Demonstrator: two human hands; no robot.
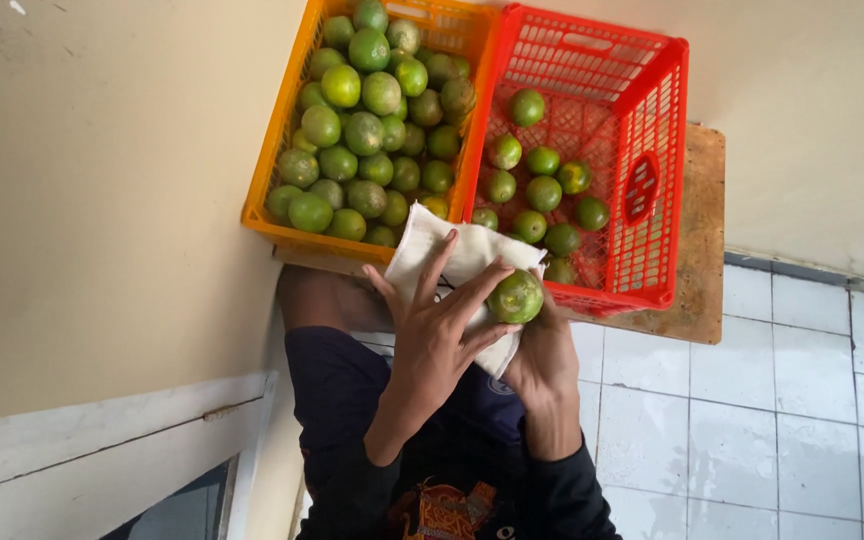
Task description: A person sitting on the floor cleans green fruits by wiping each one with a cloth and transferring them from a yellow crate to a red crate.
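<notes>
My right hand (544, 362) holds a green citrus fruit (515, 296) from below. My left hand (434, 335) lies with fingers spread on a white cloth (452, 255), pressing it against the fruit; part of the cloth is hidden under both hands. Just beyond my hands stand two plastic crates side by side. The orange crate (270, 195) on the left is piled with green citrus fruits (364, 135). The red crate (664, 200) on the right holds several of the same fruits (542, 190) over its mesh bottom.
Both crates rest on a wooden board (704, 240) against a cream wall (102, 200). White floor tiles (752, 420) spread out to the right. My dark-clothed legs and sleeves (337, 400) fill the lower middle. A pale ledge (102, 440) runs along the lower left.
</notes>
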